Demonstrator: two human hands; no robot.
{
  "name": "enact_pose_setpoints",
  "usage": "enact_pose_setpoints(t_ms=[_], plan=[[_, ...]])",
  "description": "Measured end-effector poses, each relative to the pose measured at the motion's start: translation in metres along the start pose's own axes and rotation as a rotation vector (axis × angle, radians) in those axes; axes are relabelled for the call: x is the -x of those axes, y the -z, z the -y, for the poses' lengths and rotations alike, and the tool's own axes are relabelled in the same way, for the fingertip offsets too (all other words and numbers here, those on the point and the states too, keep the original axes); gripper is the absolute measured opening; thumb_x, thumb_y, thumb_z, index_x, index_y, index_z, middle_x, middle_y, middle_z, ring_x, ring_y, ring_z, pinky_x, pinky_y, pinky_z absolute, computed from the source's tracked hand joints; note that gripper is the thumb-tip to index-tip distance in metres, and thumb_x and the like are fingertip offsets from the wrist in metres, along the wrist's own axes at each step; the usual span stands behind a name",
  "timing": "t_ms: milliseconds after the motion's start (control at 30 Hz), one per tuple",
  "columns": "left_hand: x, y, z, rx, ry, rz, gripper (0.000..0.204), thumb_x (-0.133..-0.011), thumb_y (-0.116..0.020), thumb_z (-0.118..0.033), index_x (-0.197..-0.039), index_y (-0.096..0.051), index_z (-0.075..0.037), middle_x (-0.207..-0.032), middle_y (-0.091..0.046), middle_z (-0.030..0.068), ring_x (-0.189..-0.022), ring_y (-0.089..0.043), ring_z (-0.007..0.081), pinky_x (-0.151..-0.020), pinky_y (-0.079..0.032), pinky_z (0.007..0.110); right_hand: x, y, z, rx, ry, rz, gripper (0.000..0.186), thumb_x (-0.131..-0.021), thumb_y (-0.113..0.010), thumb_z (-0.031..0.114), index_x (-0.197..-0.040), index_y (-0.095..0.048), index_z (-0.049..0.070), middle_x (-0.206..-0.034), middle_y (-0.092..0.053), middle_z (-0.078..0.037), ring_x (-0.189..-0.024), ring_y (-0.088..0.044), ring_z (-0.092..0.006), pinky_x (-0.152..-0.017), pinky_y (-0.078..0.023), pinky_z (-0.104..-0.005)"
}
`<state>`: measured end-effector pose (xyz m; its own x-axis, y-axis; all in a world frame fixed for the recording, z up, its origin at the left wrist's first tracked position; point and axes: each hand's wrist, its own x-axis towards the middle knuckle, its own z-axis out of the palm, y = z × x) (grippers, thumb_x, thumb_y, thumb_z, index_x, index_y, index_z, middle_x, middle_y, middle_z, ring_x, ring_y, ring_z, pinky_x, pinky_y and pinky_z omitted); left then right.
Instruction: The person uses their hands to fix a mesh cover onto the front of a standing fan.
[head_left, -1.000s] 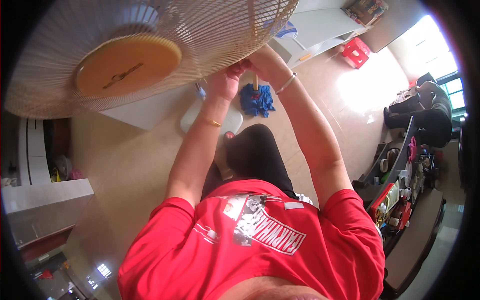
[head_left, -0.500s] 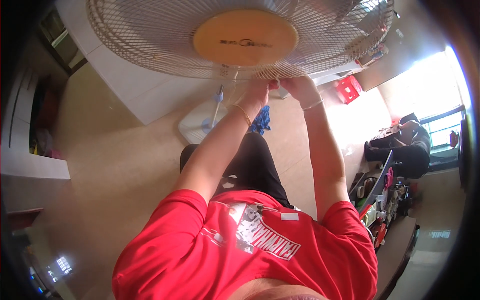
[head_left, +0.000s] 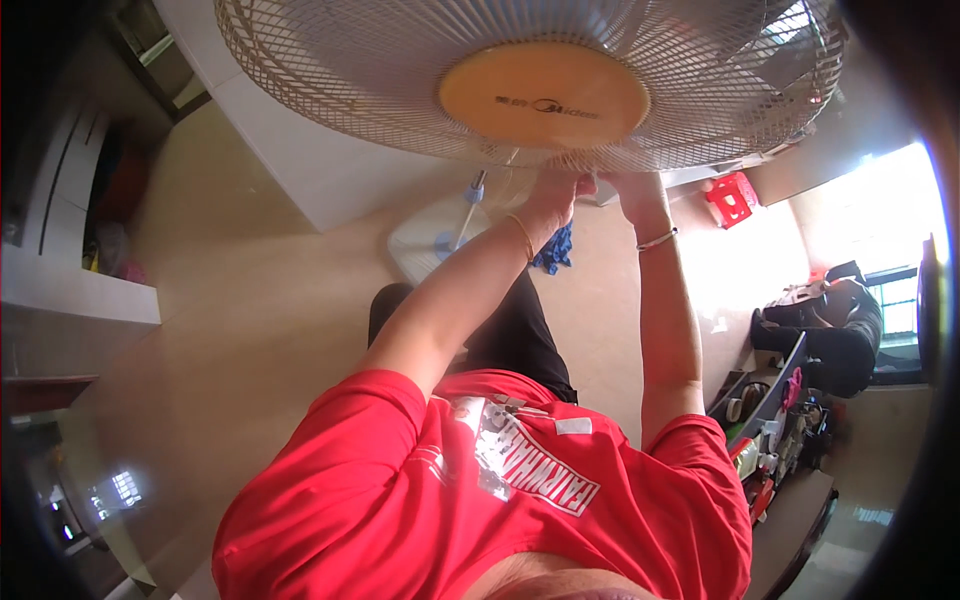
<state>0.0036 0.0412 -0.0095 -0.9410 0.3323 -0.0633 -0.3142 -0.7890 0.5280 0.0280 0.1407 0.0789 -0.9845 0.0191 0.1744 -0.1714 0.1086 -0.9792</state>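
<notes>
A large fan head with a wire grille (head_left: 310, 70) and an orange centre (head_left: 540, 85) fills the top of the view. At its lower rim my left hand (head_left: 555, 203) has curled fingers; what they hold is hidden. Beside it is my right hand (head_left: 643, 200), its fingers hidden behind the rim and grille. A pale pole with a blue collar (head_left: 474, 192) rises from the white stand base (head_left: 415, 240) below. A crumpled blue cloth (head_left: 558, 245) lies on the floor behind my wrists.
A white cabinet (head_left: 285, 145) stands behind the fan, white shelving (head_left: 65, 290) at left. Toward the right are a red stool (head_left: 733, 203), a dark bulky shape (head_left: 840, 350) by the bright window and a cluttered rack (head_left: 760, 430). Tiled floor (head_left: 220, 330) surrounds my legs.
The fan head has swung rightward from the upper left and now sits more level across the top. Both hands have shifted right with it, and more of the blue cloth is hidden.
</notes>
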Motion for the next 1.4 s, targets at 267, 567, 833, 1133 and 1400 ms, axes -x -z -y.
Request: enact_pose_setpoints(t_ms=[267, 567, 833, 1133, 1400], plan=[[-0.006, -0.002, -0.006, -0.031, -0.070, -0.035, 0.010, -0.072, -0.065, -0.013, -0.075, -0.057, -0.007, -0.067, -0.060, 0.0045, -0.060, -0.057, 0.0145, -0.056, -0.046, 0.026, -0.014, 0.002, -0.017, -0.043, -0.053, 0.012, 0.029, -0.076, -0.061, 0.004, -0.103, -0.052, -0.001, -0.090, -0.057, -0.005, -0.075, -0.055, -0.0128, -0.060, -0.048, -0.0235], [0.001, 0.001, -0.025, -0.134, -0.144, -0.011, 0.010, -0.078, -0.058, -0.013, -0.081, -0.058, -0.004, -0.074, -0.061, 0.0090, -0.063, -0.057, 0.0172, -0.061, -0.045, 0.026, -0.017, -0.019, -0.014, -0.075, 0.006, 0.055, 0.020, -0.077, -0.060, 0.010, -0.093, -0.054, 0.000, -0.076, -0.058, -0.004, -0.059, -0.057, -0.0109, -0.051, -0.047, -0.0221], [0.013, -0.006, -0.035, -0.052, -0.117, 0.070, 0.009, -0.077, -0.059, -0.006, -0.086, -0.057, -0.005, -0.077, -0.059, 0.0054, -0.069, -0.057, 0.0152, -0.062, -0.047, 0.024, -0.015, -0.022, -0.020, -0.386, -0.032, 0.077, 0.017, -0.073, -0.061, 0.006, -0.087, -0.059, -0.004, -0.076, -0.062, -0.007, -0.066, -0.058, -0.0122, -0.056, -0.047, -0.0237], [0.010, -0.003, -0.039, -0.062, -0.110, 0.086, 0.008, -0.077, -0.059, -0.008, -0.084, -0.058, -0.006, -0.077, -0.060, 0.0043, -0.070, -0.058, 0.0158, -0.064, -0.047, 0.025, -0.026, -0.011, -0.031, -0.496, -0.210, 0.241, 0.012, -0.077, -0.055, 0.005, -0.085, -0.058, -0.003, -0.077, -0.059, -0.006, -0.069, -0.056, -0.0101, -0.059, -0.044, -0.0212], [0.012, 0.000, -0.038, -0.118, -0.148, 0.025, 0.005, -0.077, -0.059, -0.008, -0.076, -0.054, -0.009, -0.066, -0.052, -0.0013, -0.057, -0.048, 0.0098, -0.056, -0.042, 0.023, -0.034, -0.008, -0.033, -0.547, -0.348, 0.232, 0.007, -0.077, -0.055, 0.005, -0.078, -0.056, -0.001, -0.071, -0.053, -0.003, -0.059, -0.050, -0.0096, -0.053, -0.042, -0.0217]])
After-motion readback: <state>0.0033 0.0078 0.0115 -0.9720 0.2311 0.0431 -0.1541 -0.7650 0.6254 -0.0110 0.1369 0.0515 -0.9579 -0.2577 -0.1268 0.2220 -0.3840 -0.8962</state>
